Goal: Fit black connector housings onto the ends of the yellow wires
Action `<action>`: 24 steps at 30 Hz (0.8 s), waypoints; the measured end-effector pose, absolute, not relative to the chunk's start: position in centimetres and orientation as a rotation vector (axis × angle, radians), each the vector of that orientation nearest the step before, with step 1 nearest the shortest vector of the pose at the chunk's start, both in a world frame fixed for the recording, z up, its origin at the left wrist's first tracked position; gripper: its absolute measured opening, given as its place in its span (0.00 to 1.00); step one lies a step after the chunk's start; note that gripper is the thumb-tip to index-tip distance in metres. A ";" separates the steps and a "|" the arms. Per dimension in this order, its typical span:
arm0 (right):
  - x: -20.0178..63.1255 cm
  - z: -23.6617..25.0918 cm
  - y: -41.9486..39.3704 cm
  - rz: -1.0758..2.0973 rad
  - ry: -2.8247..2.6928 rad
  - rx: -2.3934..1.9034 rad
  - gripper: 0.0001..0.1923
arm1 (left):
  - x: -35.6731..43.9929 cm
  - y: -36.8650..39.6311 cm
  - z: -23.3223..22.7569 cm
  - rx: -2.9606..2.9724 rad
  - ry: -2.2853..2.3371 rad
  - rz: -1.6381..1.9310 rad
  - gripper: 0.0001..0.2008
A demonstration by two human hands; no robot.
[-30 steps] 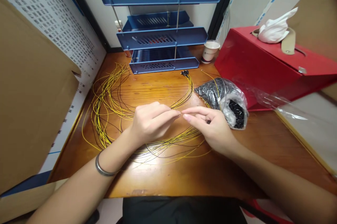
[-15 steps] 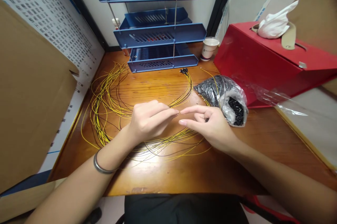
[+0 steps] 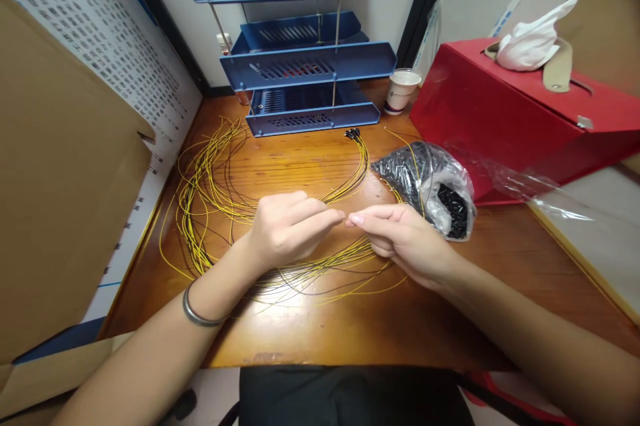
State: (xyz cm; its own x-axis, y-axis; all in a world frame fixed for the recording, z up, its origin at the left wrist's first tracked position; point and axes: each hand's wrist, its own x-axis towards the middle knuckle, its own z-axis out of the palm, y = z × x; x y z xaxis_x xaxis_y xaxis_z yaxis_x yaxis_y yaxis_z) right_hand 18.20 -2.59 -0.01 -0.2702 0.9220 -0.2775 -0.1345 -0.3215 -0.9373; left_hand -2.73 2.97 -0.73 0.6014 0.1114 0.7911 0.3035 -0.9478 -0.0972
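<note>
Right hand closed back in since 0.5 s ago: fingers pinched, tips meeting left hand pinch on yellow wire end, mid-table. Small part in either pinch: can't tell.

two hands – one bag, one cup.

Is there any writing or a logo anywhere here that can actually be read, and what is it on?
Nothing reads clearly.
Paper cup: a small printed mark, too small to read.
White sheet on the left wall: rows of tiny dark print, too blurred to read.
Red box: no lettering visible.
</note>
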 end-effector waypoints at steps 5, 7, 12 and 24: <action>18.1 0.0 -2.5 1.638 -1.107 -1.167 0.14 | -2.7 3.0 -0.8 -2.608 -0.359 -1.246 0.06; 18.1 0.1 -2.6 1.608 -1.130 -1.156 0.13 | -2.8 2.9 -0.7 -2.615 -0.366 -1.239 0.06; 18.1 0.3 -2.7 1.541 -1.181 -1.183 0.11 | -2.8 2.8 -0.5 -2.633 -0.375 -1.226 0.06; 17.9 0.2 -2.9 1.379 -1.189 -1.324 0.14 | -2.9 2.9 -0.8 -2.632 -0.395 -1.243 0.06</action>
